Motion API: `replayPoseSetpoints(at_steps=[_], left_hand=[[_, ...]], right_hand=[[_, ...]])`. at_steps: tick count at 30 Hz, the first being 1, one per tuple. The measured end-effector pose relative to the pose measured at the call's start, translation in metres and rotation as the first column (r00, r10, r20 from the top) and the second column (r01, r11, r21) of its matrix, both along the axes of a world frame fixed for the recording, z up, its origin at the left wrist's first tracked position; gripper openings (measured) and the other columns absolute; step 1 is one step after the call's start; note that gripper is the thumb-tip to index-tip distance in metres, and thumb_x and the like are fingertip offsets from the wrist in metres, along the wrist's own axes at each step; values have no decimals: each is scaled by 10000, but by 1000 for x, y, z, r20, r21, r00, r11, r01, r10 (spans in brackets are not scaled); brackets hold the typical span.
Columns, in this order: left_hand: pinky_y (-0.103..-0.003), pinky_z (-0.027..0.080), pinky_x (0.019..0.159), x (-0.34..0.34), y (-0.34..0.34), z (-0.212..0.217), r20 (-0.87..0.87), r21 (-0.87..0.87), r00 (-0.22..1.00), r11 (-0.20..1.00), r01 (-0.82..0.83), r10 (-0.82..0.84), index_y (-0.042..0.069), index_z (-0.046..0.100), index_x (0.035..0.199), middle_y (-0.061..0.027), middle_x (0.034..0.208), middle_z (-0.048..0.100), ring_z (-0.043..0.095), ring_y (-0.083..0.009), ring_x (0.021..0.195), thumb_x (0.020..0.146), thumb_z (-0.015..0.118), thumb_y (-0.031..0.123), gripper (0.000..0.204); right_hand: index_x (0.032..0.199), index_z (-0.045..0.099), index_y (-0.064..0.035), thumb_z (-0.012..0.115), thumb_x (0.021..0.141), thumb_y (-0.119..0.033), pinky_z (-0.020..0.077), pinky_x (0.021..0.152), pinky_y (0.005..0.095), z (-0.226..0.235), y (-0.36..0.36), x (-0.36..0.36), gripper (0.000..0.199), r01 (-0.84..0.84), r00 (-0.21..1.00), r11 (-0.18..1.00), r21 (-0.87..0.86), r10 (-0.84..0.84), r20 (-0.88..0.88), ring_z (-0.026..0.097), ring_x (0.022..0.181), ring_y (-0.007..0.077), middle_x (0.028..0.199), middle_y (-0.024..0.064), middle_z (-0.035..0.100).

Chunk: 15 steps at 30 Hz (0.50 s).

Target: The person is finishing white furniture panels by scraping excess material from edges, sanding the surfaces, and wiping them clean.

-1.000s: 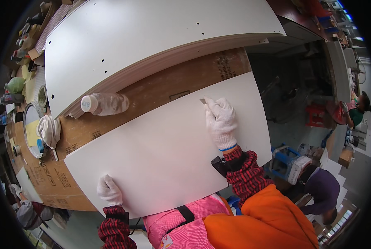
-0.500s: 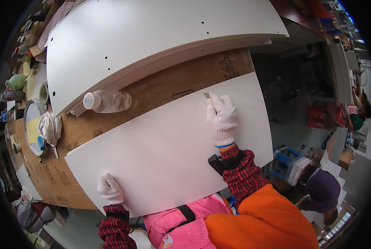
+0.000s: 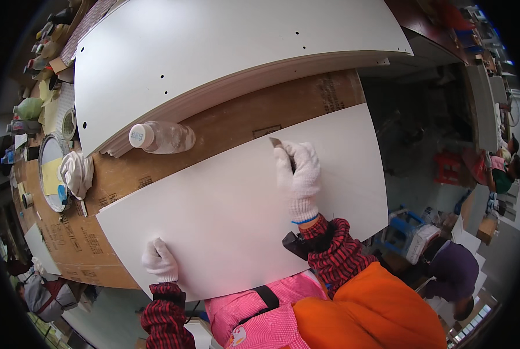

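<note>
A plain white panel point(image 3: 225, 227) lies on the workbench in front of me. My right hand point(image 3: 301, 174), in a white knitted glove, is over its right half. A small grey metal blade point(image 3: 275, 141) is pinched in those fingers, its tip pointing up-left close to the panel's far edge. Near the panel's lower left edge rests my left hand point(image 3: 160, 262), also gloved, with its fingers curled in. Whether anything is under those fingers is hidden.
A stack of white panels with small holes point(image 3: 231, 41) lies beyond. Before it, a clear plastic bottle point(image 3: 170, 138) lies on the brown bench top point(image 3: 225, 122). To the left are a white cloth point(image 3: 77, 173) and a round lid point(image 3: 52, 198). A person in purple point(image 3: 453, 270) is at lower right.
My right hand has moved left along the panel with the blade, which now points further up-left. My left hand stays at about the same place on the panel. The whole view has shifted slightly.
</note>
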<state>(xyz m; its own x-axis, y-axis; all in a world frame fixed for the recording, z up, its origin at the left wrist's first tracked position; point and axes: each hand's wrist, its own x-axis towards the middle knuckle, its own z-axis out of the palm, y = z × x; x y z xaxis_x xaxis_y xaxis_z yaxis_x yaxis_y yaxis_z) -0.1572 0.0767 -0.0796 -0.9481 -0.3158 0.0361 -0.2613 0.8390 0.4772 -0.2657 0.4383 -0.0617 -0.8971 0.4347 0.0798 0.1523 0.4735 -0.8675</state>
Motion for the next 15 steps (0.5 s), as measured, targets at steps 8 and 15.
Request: replayPoseSetpoints(at_steps=[8,15], left_hand=[[-433,360,502,-5,14,-5,-110,49,988,992,113,-107,13,559,742,-138,584,494,453,-272,492,1045,490,247,389],[-399,372,530,8,-9,-2,6,-40,999,998,44,-44,9,533,741,-115,592,466,442,-240,524,1057,457,253,407]], right_hand=[[1449,438,92,531,1061,-211,483,1027,324,-42,-176,55,501,-202,563,-58,-978,810,-164,588,1201,195,1275,151,633],[1539,330,-1,515,1073,-301,540,940,197,-24,145,-11,584,-216,972,-56,-975,-108,-209,372,1461,349,1633,182,288]])
